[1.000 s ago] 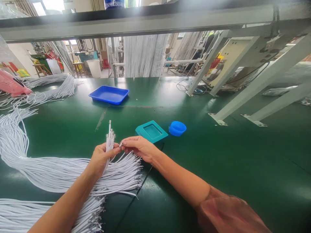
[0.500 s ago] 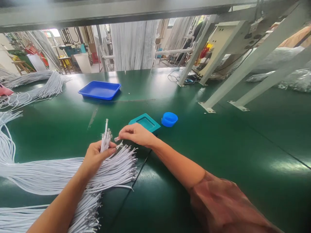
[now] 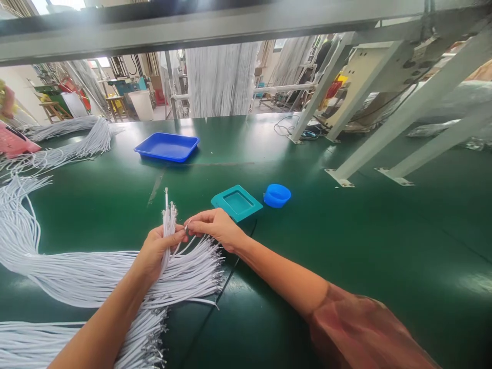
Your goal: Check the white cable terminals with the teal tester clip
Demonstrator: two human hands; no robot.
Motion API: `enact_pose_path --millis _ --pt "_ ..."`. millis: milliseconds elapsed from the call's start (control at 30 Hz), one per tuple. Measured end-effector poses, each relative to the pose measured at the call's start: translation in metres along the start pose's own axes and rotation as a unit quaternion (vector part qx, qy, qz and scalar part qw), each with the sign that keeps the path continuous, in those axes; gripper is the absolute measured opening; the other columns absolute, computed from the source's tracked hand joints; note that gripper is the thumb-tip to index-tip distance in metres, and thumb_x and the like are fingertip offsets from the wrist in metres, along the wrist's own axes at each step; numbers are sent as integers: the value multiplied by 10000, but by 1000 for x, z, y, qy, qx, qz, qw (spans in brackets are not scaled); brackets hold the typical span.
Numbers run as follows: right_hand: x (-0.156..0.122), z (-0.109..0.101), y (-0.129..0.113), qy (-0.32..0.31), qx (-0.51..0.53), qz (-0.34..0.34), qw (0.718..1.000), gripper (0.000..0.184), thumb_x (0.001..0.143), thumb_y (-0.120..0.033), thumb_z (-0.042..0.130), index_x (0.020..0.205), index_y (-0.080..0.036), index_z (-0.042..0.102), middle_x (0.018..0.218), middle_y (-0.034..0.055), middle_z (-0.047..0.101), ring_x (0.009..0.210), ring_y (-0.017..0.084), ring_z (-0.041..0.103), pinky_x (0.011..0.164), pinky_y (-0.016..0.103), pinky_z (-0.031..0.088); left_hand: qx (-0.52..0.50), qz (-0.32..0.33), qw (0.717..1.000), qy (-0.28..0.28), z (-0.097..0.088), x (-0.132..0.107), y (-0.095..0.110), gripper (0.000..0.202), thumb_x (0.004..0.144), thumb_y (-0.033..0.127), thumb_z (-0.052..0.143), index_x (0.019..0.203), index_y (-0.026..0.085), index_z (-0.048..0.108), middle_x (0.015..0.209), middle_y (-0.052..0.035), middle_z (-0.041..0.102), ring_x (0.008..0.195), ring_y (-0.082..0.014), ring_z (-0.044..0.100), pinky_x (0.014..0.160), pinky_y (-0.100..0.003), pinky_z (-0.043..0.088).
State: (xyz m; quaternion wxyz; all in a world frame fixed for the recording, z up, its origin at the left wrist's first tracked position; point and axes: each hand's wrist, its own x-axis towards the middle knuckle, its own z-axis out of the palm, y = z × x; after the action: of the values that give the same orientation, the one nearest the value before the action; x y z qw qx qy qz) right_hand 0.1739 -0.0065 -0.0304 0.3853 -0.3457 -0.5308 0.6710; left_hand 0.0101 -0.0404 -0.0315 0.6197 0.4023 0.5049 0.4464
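Left hand: grip closed round an upright bunch of white cords, beside the cord pile on the worktop. Right hand: fingertips pinching a cord end by the left thumb. Change: fingertips, apart half a second ago, now come together.

Glossy, smooth table under matt cords with rough, frayed-looking ends.
The tray, dish and cup look like smooth plastic, the slanting legs like painted metal, the sleeve like matt cloth.
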Motion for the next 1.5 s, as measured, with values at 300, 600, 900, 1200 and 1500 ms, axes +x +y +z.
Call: enact_pose_path --millis 300,600,900,1200,1500 --pt "-5 8 12 108 -313 -35 943 304 739 -430 535 639 -188 689 599 49 663 566 178 586 514 267 409 -40 42 996 60 7 0 -15 187 530 263 732 593 115 638 495 -20 551 413 -65 321 456 -269 144" --pt "-7 -2 19 83 -506 -475 715 211 809 -299 508 767 -209 695 736 29 694 684 184 624 707 306 482 -130 9 991 19 6 -5 -14 236 469 242 754 581 100 603 486 -11 569 392 -51 344 433 -243 148" --pt "0 -10 15 31 -448 -206 870 240 769 -388 541 732 -218 705 619 7 680 556 174 642 453 215 491 -66 41 996 50 6 -4 -17 291 438 285 776 633 102 661 469 36 514 427 -55 356 447 -235 214" --pt "1 -16 8 62 -621 -288 726 212 809 -249 542 983 -149 609 939 90 660 902 212 549 822 333 408 -108 -63 992 24 0 11 -16 408 522 90 702 928 85 662 509 16 542 382 -23 323 398 -190 173" --pt "7 -26 -1 -71 -746 -152 644 215 846 -65 409 901 -135 604 850 70 673 845 166 574 973 366 166 -87 -99 991 -21 -2 23 -12 370 612 70 653 965 119 552 584 -5 566 376 -16 329 358 -133 192"
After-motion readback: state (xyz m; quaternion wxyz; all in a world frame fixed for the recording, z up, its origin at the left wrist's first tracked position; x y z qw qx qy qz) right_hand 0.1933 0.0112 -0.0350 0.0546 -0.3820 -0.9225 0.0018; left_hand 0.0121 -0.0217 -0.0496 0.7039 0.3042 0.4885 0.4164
